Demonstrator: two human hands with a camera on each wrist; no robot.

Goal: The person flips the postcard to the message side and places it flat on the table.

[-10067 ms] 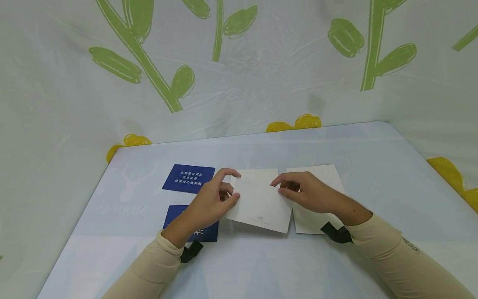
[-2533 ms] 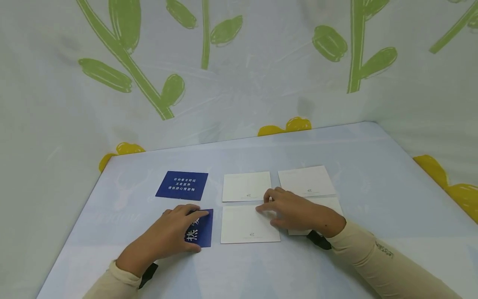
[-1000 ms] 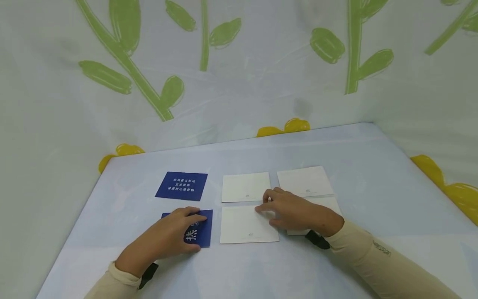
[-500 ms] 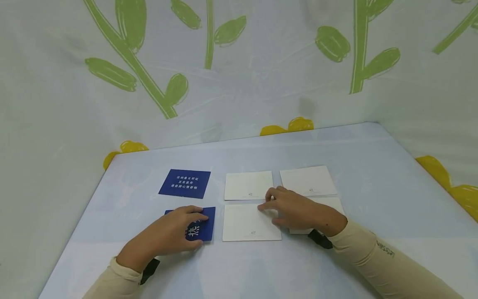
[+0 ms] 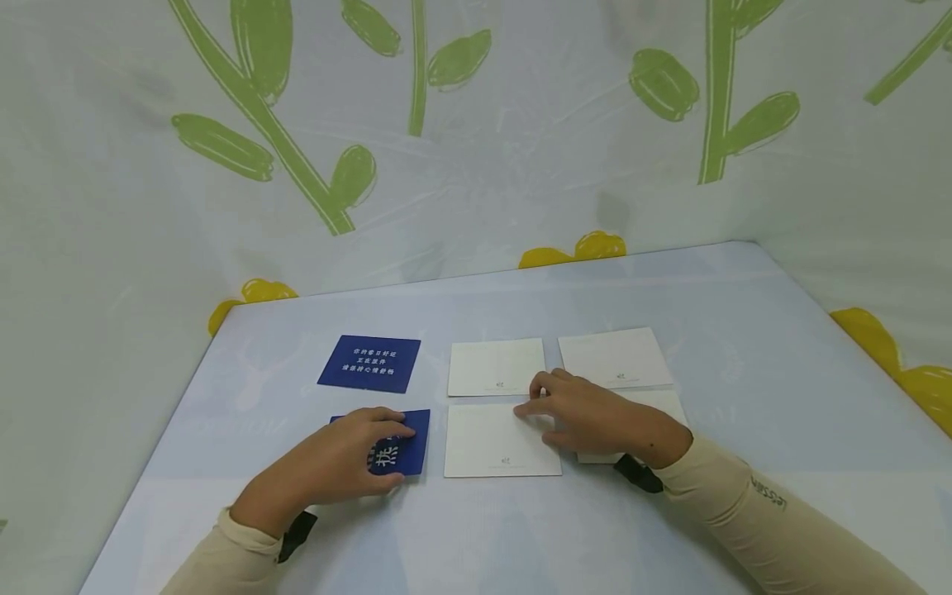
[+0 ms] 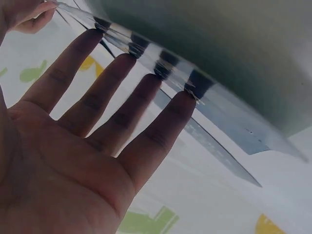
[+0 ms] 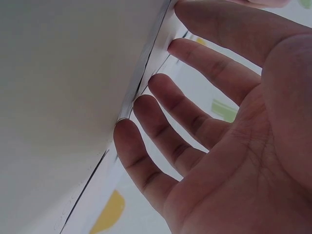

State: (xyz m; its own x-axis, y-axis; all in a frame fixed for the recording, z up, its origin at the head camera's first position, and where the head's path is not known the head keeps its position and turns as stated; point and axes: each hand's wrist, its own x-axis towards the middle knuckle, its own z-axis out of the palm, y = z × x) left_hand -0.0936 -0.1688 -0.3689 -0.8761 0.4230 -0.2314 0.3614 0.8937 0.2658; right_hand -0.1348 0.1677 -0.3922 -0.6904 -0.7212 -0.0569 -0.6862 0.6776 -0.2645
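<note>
In the head view my left hand rests over the front blue card, hiding much of its white lettering. Its fingertips touch the glossy card surface in the left wrist view, fingers spread and fairly straight. My right hand lies palm down across the white cards. Its index fingertip is on the upper right of the front middle white card, and the hand and wrist cover part of the front right white card. Slightly bent, spread fingers meet a card in the right wrist view. Neither hand pinches anything.
Behind the front row lie another blue card with white characters, a back middle white card and a back right white card. All lie flat on the pale tabletop. A curtain with green leaf prints hangs behind.
Ten seconds ago both hands were at a tilted white card in the middle; now white cards lie flat there. My left hand has moved left onto the blue card. Both hands have stayed nearly still lately.
</note>
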